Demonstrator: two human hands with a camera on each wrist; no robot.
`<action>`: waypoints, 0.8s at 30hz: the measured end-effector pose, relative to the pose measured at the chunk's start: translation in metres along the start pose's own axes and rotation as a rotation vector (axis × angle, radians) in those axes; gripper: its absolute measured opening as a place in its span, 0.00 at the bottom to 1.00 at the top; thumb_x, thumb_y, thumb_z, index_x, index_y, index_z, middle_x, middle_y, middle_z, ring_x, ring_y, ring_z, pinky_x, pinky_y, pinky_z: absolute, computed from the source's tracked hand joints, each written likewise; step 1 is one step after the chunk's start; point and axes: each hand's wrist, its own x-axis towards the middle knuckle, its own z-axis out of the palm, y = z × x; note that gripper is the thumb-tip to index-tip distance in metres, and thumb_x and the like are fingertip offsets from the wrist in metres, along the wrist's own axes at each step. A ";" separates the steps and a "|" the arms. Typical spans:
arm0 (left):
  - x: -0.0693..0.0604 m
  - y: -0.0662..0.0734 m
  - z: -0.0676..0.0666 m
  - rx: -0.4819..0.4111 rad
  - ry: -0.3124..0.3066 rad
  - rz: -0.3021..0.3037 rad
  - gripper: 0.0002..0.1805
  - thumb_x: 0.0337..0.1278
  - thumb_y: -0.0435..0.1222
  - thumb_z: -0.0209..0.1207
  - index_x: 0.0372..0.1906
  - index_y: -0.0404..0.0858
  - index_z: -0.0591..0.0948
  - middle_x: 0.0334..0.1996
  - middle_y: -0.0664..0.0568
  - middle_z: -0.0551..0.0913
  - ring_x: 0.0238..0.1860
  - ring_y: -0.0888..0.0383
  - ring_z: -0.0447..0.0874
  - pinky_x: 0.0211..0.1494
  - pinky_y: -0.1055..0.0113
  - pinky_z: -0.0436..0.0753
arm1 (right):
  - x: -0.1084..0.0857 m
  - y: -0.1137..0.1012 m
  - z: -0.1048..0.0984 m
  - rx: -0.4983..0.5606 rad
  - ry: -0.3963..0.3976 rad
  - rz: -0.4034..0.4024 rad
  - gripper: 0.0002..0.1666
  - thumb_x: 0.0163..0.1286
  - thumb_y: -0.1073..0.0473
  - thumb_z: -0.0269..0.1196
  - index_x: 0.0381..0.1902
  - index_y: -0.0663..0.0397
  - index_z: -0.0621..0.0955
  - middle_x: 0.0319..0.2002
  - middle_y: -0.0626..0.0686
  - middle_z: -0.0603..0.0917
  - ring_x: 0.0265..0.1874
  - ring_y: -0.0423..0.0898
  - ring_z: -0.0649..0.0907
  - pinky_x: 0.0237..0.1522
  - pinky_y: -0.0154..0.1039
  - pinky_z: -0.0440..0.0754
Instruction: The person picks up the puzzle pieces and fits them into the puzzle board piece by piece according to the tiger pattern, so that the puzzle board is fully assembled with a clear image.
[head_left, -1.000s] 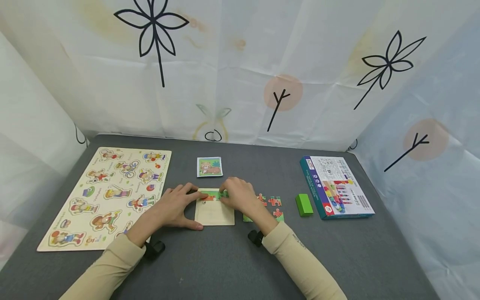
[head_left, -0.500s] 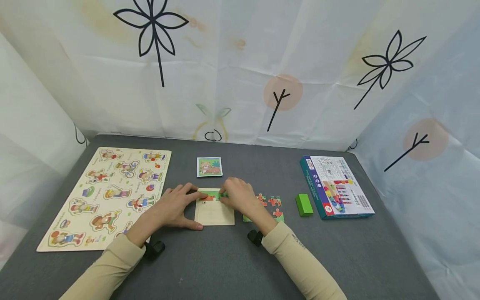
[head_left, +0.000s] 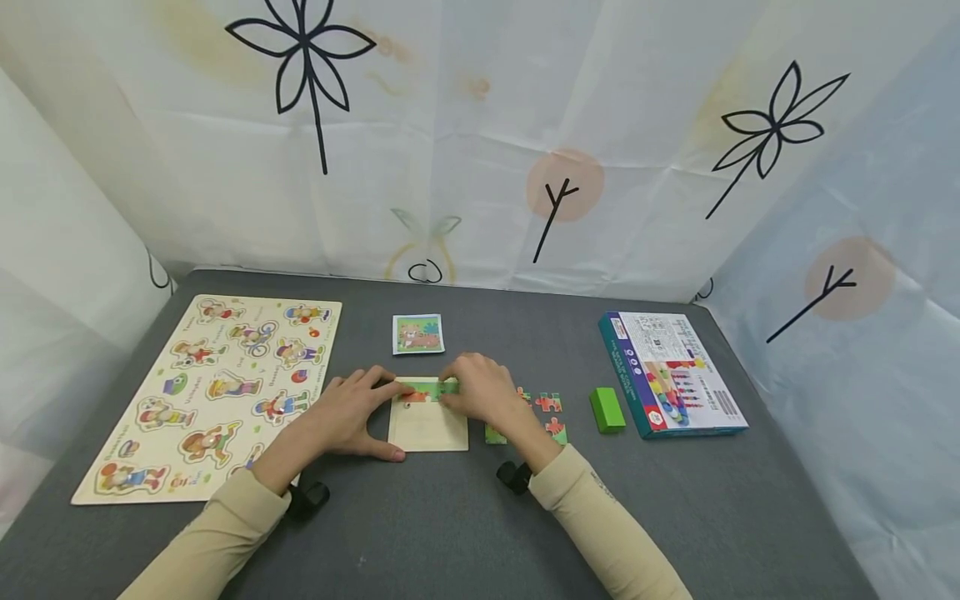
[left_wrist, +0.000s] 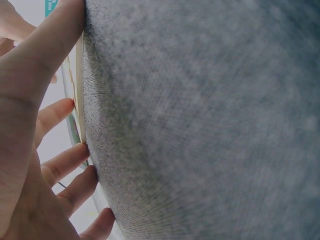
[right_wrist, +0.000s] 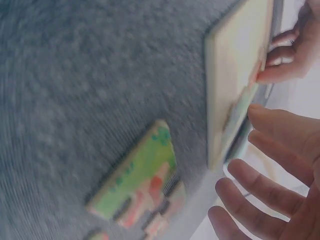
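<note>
A pale square puzzle board (head_left: 428,429) lies at the centre of the table, with joined picture pieces (head_left: 421,392) along its far edge. My left hand (head_left: 351,414) spreads over the board's left side: the index fingertip rests on the pieces and the thumb lies by the near left corner. At the far right corner, my right hand (head_left: 482,392) has its fingertips close to a green piece (head_left: 448,387). In the right wrist view its fingers are bent loosely; whether they touch the piece I cannot tell. Loose jigsaw pieces (head_left: 550,402) lie right of the board, some partly hidden by the right forearm.
A small picture card (head_left: 417,334) lies beyond the board. At left is a large peg puzzle (head_left: 213,392) with figures, close to the left forearm. To the right are a green block (head_left: 607,410) and a boxed game (head_left: 678,373).
My right fingers have shifted slightly, and more of the green piece at the far right corner shows. My left hand stays in place on the board.
</note>
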 end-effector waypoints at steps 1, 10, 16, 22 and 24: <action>0.000 0.000 0.000 0.002 0.001 -0.003 0.52 0.38 0.71 0.71 0.70 0.51 0.75 0.61 0.46 0.75 0.59 0.43 0.77 0.51 0.43 0.76 | -0.001 0.001 -0.002 0.009 0.006 -0.001 0.14 0.66 0.53 0.73 0.48 0.48 0.91 0.51 0.53 0.89 0.47 0.50 0.87 0.33 0.44 0.84; 0.002 0.000 0.000 0.008 -0.020 -0.041 0.63 0.35 0.74 0.70 0.74 0.39 0.69 0.62 0.44 0.75 0.59 0.45 0.76 0.53 0.44 0.75 | -0.014 0.017 -0.024 0.035 0.047 0.011 0.17 0.67 0.55 0.72 0.53 0.50 0.89 0.50 0.57 0.87 0.47 0.52 0.87 0.27 0.42 0.81; 0.001 0.000 0.000 0.007 -0.008 -0.032 0.62 0.36 0.73 0.70 0.74 0.38 0.70 0.62 0.44 0.75 0.60 0.44 0.76 0.53 0.43 0.75 | -0.025 0.030 -0.029 0.043 0.036 0.046 0.19 0.67 0.55 0.72 0.54 0.52 0.88 0.50 0.58 0.87 0.48 0.54 0.86 0.29 0.41 0.80; 0.000 0.000 0.000 0.008 -0.004 -0.026 0.62 0.36 0.73 0.70 0.74 0.38 0.70 0.62 0.44 0.75 0.60 0.45 0.76 0.53 0.44 0.74 | -0.032 0.037 -0.023 0.046 0.008 0.072 0.20 0.65 0.54 0.74 0.54 0.52 0.88 0.53 0.57 0.88 0.47 0.52 0.88 0.34 0.44 0.84; 0.000 0.000 0.000 0.008 -0.003 -0.025 0.62 0.36 0.73 0.70 0.74 0.38 0.70 0.62 0.44 0.75 0.60 0.45 0.76 0.53 0.44 0.74 | -0.034 0.039 -0.020 0.047 0.001 0.079 0.20 0.64 0.53 0.74 0.53 0.51 0.88 0.53 0.56 0.88 0.46 0.51 0.89 0.35 0.46 0.85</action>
